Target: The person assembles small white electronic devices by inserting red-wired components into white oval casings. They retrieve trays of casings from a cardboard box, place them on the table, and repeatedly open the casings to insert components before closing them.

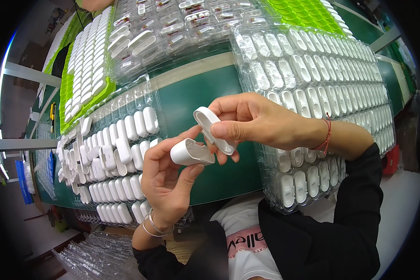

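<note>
My left hand (167, 186) grips a small white plastic case body (184, 152), rounded at one end, its open side turned toward the right. Between the thumb and fingers of my right hand (254, 120) is a white oval shell piece (204, 116), like a case lid, with its hollow side partly showing. The two pieces are close together over the green table, the shell just above and right of the body. Whether they touch I cannot tell. My fingertips hide part of both pieces.
To the right, a clear tray (247, 56) carries rows of hollow white shells. Closed white cases and loose pieces fill another clear tray (121, 102) at left. Light-green trays (64, 109) stand farther back, beside stacked clear trays with small parts (165, 28). The green table (196, 88) lies between them.
</note>
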Demonstrator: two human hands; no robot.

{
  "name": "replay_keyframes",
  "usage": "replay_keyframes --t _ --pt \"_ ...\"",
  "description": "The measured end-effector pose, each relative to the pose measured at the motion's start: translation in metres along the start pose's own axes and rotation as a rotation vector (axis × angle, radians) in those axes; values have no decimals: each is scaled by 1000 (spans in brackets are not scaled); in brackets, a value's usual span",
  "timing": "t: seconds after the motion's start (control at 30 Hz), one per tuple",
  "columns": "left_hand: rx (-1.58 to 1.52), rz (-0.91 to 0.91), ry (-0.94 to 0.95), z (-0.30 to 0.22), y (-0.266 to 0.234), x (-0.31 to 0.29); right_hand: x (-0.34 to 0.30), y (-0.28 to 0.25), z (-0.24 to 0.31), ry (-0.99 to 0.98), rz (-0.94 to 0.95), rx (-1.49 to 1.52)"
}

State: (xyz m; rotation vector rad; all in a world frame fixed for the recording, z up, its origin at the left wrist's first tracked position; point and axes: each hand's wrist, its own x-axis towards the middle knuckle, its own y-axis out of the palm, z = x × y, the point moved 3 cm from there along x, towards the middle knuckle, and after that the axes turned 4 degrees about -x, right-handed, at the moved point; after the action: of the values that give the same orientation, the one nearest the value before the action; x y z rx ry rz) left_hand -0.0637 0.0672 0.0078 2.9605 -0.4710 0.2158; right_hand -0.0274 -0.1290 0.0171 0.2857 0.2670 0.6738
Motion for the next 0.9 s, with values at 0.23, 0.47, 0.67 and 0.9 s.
replay_keyframes --t 0.23,0.47,0.67,0.9 --pt "-232 -63 -218 5 -5 1 1 -4 -7 -85 -94 -173" --pt "-384 -39 -390 8 2 15 0 0 -12 -188 -197 -176" --pt "-404 -32 -351 13 7 18 0 0 -14 -138 -216 -135" --pt "-371 -33 -229 14 16 19 -6 9 -17 -228 -261 -218"
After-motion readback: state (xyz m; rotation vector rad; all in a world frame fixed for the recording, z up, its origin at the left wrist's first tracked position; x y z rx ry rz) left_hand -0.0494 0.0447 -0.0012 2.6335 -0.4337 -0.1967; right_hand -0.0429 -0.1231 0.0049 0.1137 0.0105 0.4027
